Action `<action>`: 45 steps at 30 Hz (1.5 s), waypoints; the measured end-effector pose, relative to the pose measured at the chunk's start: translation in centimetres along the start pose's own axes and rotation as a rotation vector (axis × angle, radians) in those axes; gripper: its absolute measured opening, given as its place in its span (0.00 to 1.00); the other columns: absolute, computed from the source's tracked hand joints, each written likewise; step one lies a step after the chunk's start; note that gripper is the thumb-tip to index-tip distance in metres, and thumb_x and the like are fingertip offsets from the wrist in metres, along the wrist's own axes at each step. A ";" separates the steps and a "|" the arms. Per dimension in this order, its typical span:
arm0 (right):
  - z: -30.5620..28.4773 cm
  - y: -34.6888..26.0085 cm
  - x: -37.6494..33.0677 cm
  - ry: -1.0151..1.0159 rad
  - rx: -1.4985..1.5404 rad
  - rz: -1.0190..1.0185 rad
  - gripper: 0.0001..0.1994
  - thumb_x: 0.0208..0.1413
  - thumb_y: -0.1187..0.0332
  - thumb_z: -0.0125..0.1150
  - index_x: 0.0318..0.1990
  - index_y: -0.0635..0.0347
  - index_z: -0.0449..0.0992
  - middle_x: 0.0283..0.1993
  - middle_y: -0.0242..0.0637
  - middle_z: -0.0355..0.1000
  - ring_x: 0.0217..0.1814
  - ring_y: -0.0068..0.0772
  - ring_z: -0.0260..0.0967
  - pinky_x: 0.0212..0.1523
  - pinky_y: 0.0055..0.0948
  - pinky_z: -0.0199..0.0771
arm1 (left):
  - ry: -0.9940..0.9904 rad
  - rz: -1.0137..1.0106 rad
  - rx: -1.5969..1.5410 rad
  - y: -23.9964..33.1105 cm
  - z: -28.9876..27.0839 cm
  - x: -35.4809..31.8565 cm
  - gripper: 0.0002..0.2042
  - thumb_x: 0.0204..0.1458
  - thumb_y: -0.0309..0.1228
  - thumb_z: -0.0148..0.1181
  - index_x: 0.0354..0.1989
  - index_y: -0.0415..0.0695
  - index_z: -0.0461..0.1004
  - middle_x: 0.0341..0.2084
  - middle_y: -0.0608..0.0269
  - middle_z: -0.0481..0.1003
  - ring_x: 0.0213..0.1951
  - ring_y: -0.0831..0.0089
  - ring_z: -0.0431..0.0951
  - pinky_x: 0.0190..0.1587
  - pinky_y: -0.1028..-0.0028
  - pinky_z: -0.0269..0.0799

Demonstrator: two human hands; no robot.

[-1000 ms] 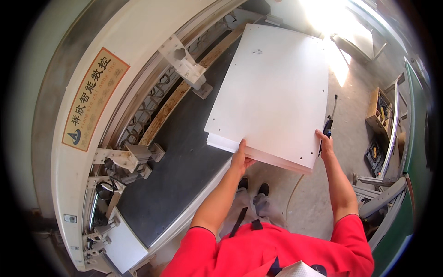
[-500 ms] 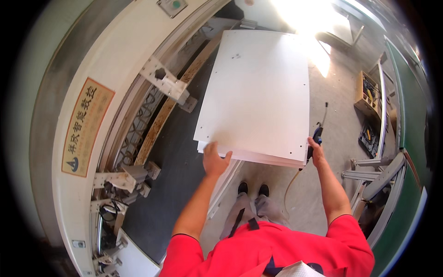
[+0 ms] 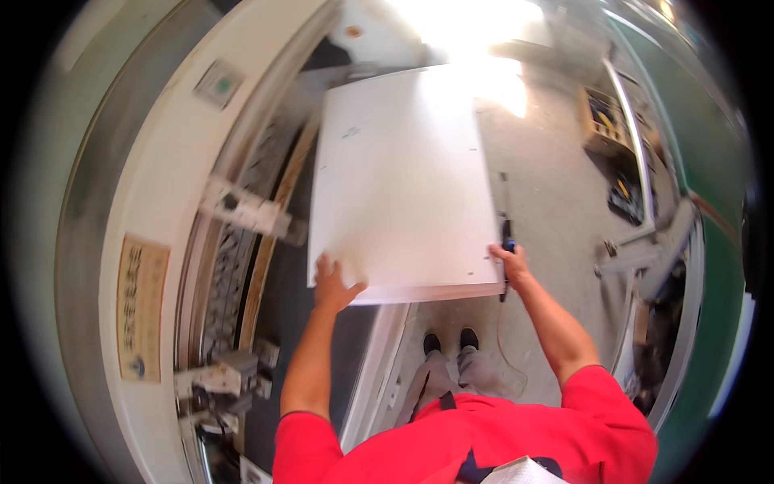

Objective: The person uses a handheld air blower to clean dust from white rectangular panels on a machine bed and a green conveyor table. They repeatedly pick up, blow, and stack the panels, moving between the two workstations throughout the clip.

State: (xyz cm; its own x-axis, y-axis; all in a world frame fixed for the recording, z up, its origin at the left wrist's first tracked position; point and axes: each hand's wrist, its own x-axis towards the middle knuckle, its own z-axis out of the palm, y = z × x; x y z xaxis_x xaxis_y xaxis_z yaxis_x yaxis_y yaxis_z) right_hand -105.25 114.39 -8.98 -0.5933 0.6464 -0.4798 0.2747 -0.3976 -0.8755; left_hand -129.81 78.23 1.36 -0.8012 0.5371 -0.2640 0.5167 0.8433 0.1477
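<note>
white panel [image 3: 403,177] stretches ahead, both hands gripping its near corners

A large white machine [image 3: 153,185] curves down the left half of the frame, with a dark belt [image 3: 282,323] along its inner side and metal brackets [image 3: 242,210] fixed above it. A yellow sign [image 3: 141,306] sits on its casing at the left. The grey concrete floor [image 3: 556,202] fills the right, with bright light [image 3: 476,32] glaring at the top centre. A green wall [image 3: 701,161] bends along the right edge, a rack [image 3: 613,137] beside it.
</note>
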 end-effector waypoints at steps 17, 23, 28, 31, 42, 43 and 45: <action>0.6 -0.2 -0.9 0.123 -0.130 0.035 0.40 0.32 0.41 0.71 0.47 0.67 0.72 0.46 0.47 0.73 0.49 0.40 0.70 0.50 0.32 0.68 | -0.017 0.100 0.036 -2.3 1.6 1.1 0.46 0.42 0.51 0.66 0.62 0.29 0.55 0.66 0.36 0.43 0.68 0.44 0.41 0.67 0.56 0.44; 1.4 1.6 -2.2 0.174 -0.043 -0.035 0.27 0.34 0.46 0.75 0.34 0.55 0.71 0.30 0.30 0.67 0.34 0.27 0.63 0.39 0.28 0.64 | 0.277 0.211 -0.189 -5.4 4.9 -2.9 0.35 0.42 0.35 0.68 0.58 0.29 0.61 0.63 0.39 0.52 0.66 0.45 0.48 0.66 0.56 0.48; 0.2 2.0 -4.6 0.146 -0.038 0.024 0.19 0.41 0.52 0.72 0.30 0.54 0.73 0.25 0.25 0.68 0.26 0.19 0.62 0.31 0.23 0.63 | 0.451 0.151 -0.343 -2.2 8.8 -7.8 0.30 0.43 0.35 0.66 0.53 0.30 0.66 0.56 0.41 0.64 0.60 0.49 0.60 0.64 0.59 0.53; 0.3 1.1 -6.9 0.175 0.122 0.098 0.14 0.46 0.58 0.70 0.33 0.55 0.73 0.23 0.25 0.67 0.22 0.17 0.63 0.24 0.20 0.64 | 0.322 0.142 -0.524 1.0 11.4 -12.0 0.28 0.44 0.37 0.65 0.51 0.31 0.68 0.52 0.39 0.67 0.57 0.48 0.65 0.61 0.60 0.58; -10.8 9.7 -14.6 0.229 -0.115 0.102 0.11 0.54 0.62 0.61 0.28 0.58 0.70 0.19 0.37 0.72 0.16 0.25 0.64 0.19 0.25 0.63 | -0.150 0.031 -0.764 7.1 16.7 -18.0 0.25 0.46 0.44 0.61 0.49 0.40 0.72 0.45 0.50 0.73 0.48 0.54 0.73 0.51 0.64 0.69; -10.8 8.7 -16.0 0.189 -0.135 0.105 0.11 0.54 0.62 0.62 0.27 0.58 0.70 0.19 0.36 0.71 0.16 0.24 0.64 0.18 0.24 0.62 | -0.103 0.016 -0.732 7.2 16.8 -18.1 0.25 0.45 0.44 0.61 0.49 0.40 0.72 0.43 0.49 0.74 0.47 0.53 0.74 0.49 0.62 0.69; -13.0 10.4 -16.7 0.133 -0.132 0.160 0.11 0.54 0.61 0.63 0.31 0.59 0.71 0.17 0.33 0.69 0.16 0.24 0.63 0.19 0.26 0.62 | -0.085 -0.027 -0.676 7.5 15.9 -17.8 0.24 0.45 0.44 0.60 0.47 0.40 0.72 0.40 0.48 0.74 0.44 0.51 0.74 0.47 0.59 0.70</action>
State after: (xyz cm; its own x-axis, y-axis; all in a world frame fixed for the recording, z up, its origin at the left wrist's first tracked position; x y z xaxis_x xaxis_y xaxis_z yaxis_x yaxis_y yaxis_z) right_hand -82.62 107.88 -10.85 -0.4318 0.6659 -0.6084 0.4590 -0.4184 -0.7837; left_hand -106.84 74.69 -7.96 -0.7701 0.5361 -0.3457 0.1726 0.6969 0.6961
